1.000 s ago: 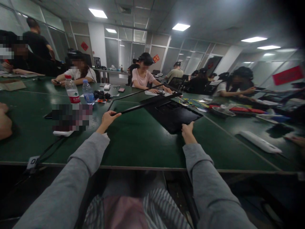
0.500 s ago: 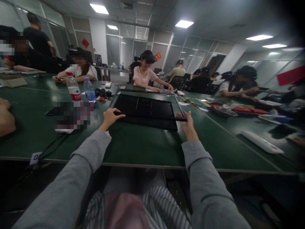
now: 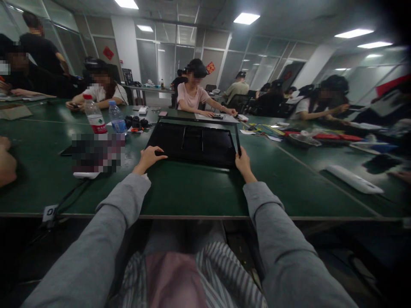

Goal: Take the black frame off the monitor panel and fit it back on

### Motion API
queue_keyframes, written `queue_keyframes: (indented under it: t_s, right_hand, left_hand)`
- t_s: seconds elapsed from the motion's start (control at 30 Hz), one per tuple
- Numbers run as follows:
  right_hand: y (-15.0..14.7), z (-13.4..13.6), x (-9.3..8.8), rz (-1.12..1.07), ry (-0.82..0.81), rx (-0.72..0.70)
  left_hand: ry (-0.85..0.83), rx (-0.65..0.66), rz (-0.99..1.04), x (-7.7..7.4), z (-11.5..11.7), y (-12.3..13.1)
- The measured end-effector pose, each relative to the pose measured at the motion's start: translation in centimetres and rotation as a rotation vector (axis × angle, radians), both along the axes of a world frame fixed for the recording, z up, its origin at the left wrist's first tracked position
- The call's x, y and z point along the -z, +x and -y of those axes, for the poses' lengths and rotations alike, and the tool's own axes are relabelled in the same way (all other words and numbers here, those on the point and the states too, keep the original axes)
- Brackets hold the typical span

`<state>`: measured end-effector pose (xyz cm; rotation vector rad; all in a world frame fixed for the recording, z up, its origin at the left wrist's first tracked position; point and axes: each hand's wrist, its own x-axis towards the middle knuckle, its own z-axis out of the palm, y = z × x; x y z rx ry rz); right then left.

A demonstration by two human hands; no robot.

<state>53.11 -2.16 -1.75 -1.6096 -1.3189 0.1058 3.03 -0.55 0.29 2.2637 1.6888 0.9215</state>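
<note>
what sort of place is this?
Likely a shared office or workroom: several people sit around a large green table, with glass partitions behind them.

The black frame point(image 3: 238, 139), earlier tilted, has come down level over the black panel point(image 3: 213, 143), now straighter; the right hand point(image 3: 244, 163) has switched to the frame's four-o'clock corner.
</note>
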Motion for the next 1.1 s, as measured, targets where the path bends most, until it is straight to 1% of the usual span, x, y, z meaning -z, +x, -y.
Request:
queue_keyframes:
  t_s: [0.1,0.23,0.37,0.47,0.53,0.63,0.7,0.8,0.93,1.1]
  right_hand:
    - [0.0,0.2,0.3,-0.012,-0.035,0.005]
    - [-0.4,0.3,0.3,-0.045,-0.061,-0.002]
    - [-0.6,0.2,0.2,-0.045,-0.089,0.005]
    - [-0.5,-0.2,0.3,-0.056,-0.081,0.008]
    - [-0.3,-0.5,0.5,-0.065,-0.071,0.015]
    - [0.1,-1.0,0.9,-0.07,-0.072,0.02]
    - [0.5,-1.4,1.3,-0.069,-0.069,-0.008]
    - [1.3,-2.0,1.7,-0.075,-0.055,-0.057]
    - [2.4,-2.8,2.1,-0.121,-0.047,-0.078]
    - [2.7,-2.9,2.3,-0.137,-0.037,-0.066]
  left_hand:
    - [-0.005,0.005,-0.007,-0.1,0.1,0.1]
    - [-0.003,0.0,-0.02,-0.2,0.6,0.2]
    - [0.057,-0.016,-0.023,-0.3,1.0,0.3]
    - [0.121,-0.156,0.097,0.0,0.2,0.2]
    - [0.091,-0.25,0.223,0.3,-0.7,-0.1]
    - [-0.03,-0.272,0.39,0.8,-2.1,-0.9]
    - [-0.045,-0.279,0.437,0.9,-2.7,-1.4]
    - [-0.046,-0.319,0.411,0.9,-2.7,-2.0]
    - [-0.075,-0.394,0.27,0.6,-1.9,-2.3]
    - [-0.085,-0.432,0.162,0.3,-1.2,-2.3]
